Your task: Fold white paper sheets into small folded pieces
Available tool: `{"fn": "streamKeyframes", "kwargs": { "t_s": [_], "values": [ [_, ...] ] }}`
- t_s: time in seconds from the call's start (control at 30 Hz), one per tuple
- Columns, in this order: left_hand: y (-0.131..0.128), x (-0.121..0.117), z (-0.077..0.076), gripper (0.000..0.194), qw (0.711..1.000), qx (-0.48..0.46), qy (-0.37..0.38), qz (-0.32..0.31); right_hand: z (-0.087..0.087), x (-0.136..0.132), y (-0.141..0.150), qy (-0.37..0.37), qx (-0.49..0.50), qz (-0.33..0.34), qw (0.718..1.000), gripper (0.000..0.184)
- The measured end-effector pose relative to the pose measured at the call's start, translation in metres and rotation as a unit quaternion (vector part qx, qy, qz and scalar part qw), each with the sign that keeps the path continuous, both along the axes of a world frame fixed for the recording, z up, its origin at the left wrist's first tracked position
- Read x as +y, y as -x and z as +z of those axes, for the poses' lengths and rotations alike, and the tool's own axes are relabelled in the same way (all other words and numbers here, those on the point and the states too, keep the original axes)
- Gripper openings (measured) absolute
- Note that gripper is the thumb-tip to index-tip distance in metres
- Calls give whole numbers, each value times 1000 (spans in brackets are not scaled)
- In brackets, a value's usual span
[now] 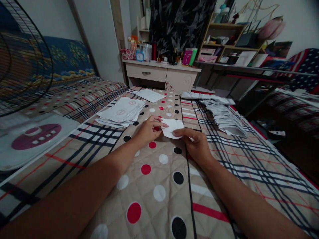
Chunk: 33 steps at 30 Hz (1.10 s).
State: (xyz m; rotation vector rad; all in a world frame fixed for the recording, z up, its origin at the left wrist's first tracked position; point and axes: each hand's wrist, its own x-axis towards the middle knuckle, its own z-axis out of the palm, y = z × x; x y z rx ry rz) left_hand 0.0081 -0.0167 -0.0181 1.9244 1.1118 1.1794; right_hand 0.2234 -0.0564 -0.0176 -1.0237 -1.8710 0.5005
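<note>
Matt white paper [171, 128], smooth-looking.

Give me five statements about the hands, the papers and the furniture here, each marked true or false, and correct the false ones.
1. The left hand and the right hand hold the same small paper. True.
2. The loose pile of sheets lies to the right of both hands. False: the loose pile of sheets lies to their left.
3. The long row of folded papers lies on the bedspread. True.
4. The blue clock stands on the bedspread. False: the blue clock stands on top of the white cabinet.
5. The bedspread shows red, white and black dots. True.
</note>
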Motion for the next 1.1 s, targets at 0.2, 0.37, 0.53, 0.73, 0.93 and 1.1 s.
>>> {"fn": "streamKeyframes", "kwargs": {
  "t_s": [0.2, 0.37, 0.53, 0.73, 0.93, 1.1],
  "values": [
    [7, -7, 11, 12, 967, 120, -222, 23, 1, 5, -3, -101, -117, -36, 987, 31],
    [6, -12, 10, 17, 938, 212, -273, -10, 2, 4, -3, -108, -187, -21, 976, 28],
    [10, -3, -1, 20, 941, 259, -204, -73, 4, 0, -3, -96, -199, -8, 975, 22],
    [16, 6, -6, 16, 980, 152, -87, -99, 8, -5, -1, -48, -209, -19, 977, 13],
    [11, 7, -4, 14, 993, 106, -26, -33, -3, 11, -3, 83, -73, -111, 988, 17],
    [6, 6, -5, 12, 992, 123, -31, 6, -7, 21, -4, 53, -126, -154, 978, 9]
  ]
}}
